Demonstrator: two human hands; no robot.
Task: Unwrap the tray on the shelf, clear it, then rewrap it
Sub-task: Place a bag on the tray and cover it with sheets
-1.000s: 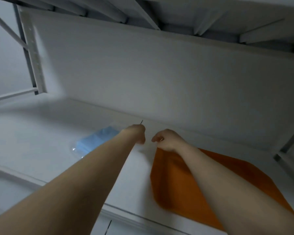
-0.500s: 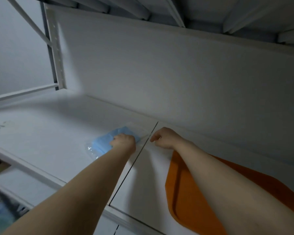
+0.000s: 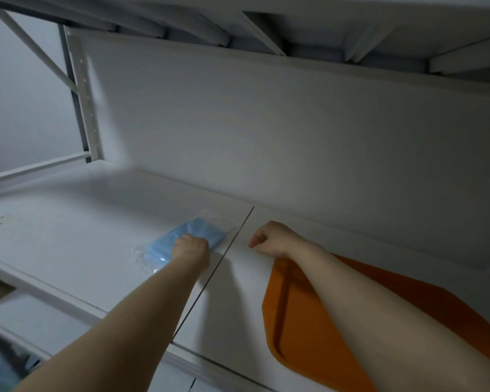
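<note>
An orange tray (image 3: 303,321) lies flat on the white shelf (image 3: 68,236) at the right, partly hidden under my right forearm; what shows of it holds nothing. A blue packet in clear plastic (image 3: 201,230) lies left of the shelf's seam. My left hand (image 3: 191,247) sits on the packet's near end with its fingers curled over it. My right hand (image 3: 275,240) hovers just beyond the tray's far-left corner, fingers curled, thumb and forefinger pinched together. I see nothing between them.
A dark seam (image 3: 224,256) splits the shelf board between my hands. A white back panel rises behind, and another shelf's underside hangs overhead. A perforated upright post (image 3: 82,94) stands at the far left. Lower shelves show below the front edge.
My left hand has moved left from beside the right hand onto the blue packet. The right hand stays at the tray's far corner. The view has shifted left.
</note>
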